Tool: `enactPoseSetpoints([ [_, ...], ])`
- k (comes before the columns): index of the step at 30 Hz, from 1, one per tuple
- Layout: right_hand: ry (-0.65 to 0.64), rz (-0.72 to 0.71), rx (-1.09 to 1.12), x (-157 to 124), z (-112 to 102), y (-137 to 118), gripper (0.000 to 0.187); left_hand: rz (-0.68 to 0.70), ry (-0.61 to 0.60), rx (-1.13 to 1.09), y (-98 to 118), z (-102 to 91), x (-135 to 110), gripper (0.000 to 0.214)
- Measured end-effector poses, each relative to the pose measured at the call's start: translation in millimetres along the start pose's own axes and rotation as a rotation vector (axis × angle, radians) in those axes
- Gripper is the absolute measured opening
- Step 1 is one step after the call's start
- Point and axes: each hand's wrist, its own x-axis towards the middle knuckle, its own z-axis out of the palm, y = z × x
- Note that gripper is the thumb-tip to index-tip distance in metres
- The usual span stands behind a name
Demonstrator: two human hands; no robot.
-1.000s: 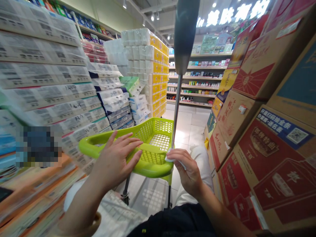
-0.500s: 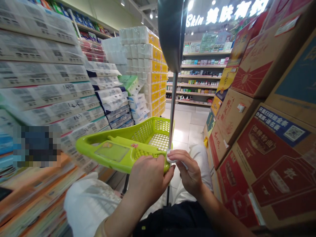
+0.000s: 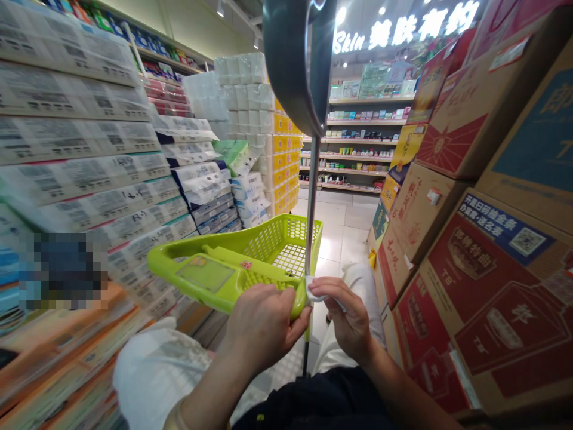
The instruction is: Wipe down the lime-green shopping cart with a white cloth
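In a shop aisle: a pale tiled floor (image 3: pixel 331 230), shining under the lights, runs away from the wearer between stacked goods.
On the floor: a green cart (image 3: pixel 206 280) stands at the middle, its handle rail nearest the wearer and its basket (image 3: pixel 286 254), pierced with small holes, at the far end.
Left hand (image 3: pixel 264 325): wrapped over the rail's near right corner, thumb curled beneath.
Right hand (image 3: pixel 347 316): holds a folded white cloth (image 3: pixel 317 291) in bent fingers at that same corner; whether it presses the rail or the pole, I cannot tell.
Between the hands: only the corner; they are close, not clasped.
Metal pole (image 3: pixel 314 191): upright at the cart's right edge, topped by a curved dark panel (image 3: pixel 289 65).
Left side: tall stacks of wrapped paper packs (image 3: pixel 80 113); beyond them, white-and-yellow bundles (image 3: pixel 286 158).
Right side: red and brown cartons (image 3: pixel 474 280) piled above the wearer's knees.
Back of the room: shelves (image 3: pixel 360 141) of small products, under a glowing white sign (image 3: pixel 405 27).
Wearer: white trousers (image 3: pixel 145 367), dark top (image 3: pixel 313 400).
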Motion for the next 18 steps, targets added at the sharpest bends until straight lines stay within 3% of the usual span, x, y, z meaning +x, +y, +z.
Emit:
enactPoseSetpoints([
  [10, 0.029, 0.067, -0.044, -4, -6, 11, 0.023, -0.036, -0.052, -0.039, -11, 4.6, 5, 0.037],
  [14, 0.175, 0.181, -0.050, -1, -4, 19, 0.024, -0.064, -0.078, -0.070, -14, 2.6, 3, 0.036],
  [16, 0.271, 0.245, -0.030, 2, 4, 20, 0.026, -0.086, -0.089, -0.073, -16, 1.6, 3, 0.035],
  [18, 0.283, 0.281, 0.023, 5, 17, 19, 0.027, -0.100, -0.103, -0.072, -18, 1.2, 3, 0.034],
])
